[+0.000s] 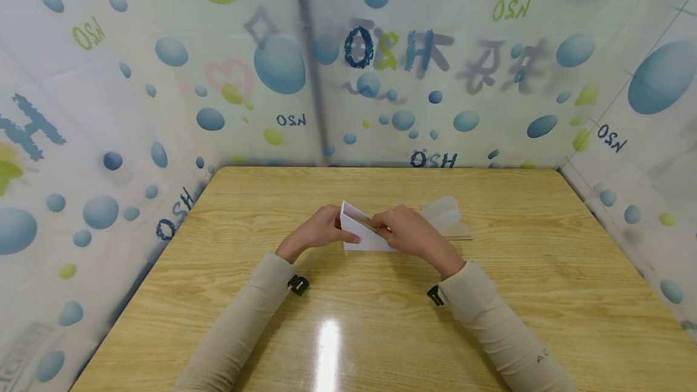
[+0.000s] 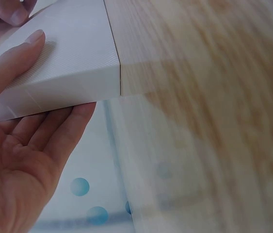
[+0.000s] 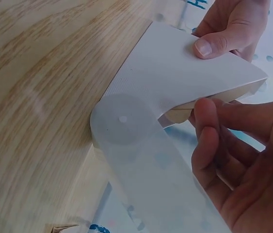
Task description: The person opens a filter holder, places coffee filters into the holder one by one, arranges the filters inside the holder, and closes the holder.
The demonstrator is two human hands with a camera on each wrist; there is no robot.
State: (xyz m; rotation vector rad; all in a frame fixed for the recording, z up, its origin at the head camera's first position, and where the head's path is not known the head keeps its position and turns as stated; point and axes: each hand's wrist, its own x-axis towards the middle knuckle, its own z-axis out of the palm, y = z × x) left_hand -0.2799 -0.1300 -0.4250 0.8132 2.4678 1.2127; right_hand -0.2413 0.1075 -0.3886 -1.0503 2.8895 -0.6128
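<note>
A white cardboard holder with a slanted open top [image 1: 366,241] stands on the table. My left hand [image 1: 322,227] grips its tall end, thumb on the white face and fingers under the narrow side, as the left wrist view shows. At the slanted opening, my right hand [image 1: 409,231] has its thumb and curled fingers together on a tan sheet [image 3: 179,115], which shows along the edge. What lies deeper inside is hidden. A translucent strip with a rounded end [image 3: 131,141] overlaps the holder's low end in the right wrist view.
Behind the right hand, the translucent strip [image 1: 443,212] stands over a tan flat piece [image 1: 460,231] on the wooden table [image 1: 229,307]. Printed curtains [image 1: 261,107] rise at the table's back and sides. Dark straps [image 1: 297,285] sit at the wrists.
</note>
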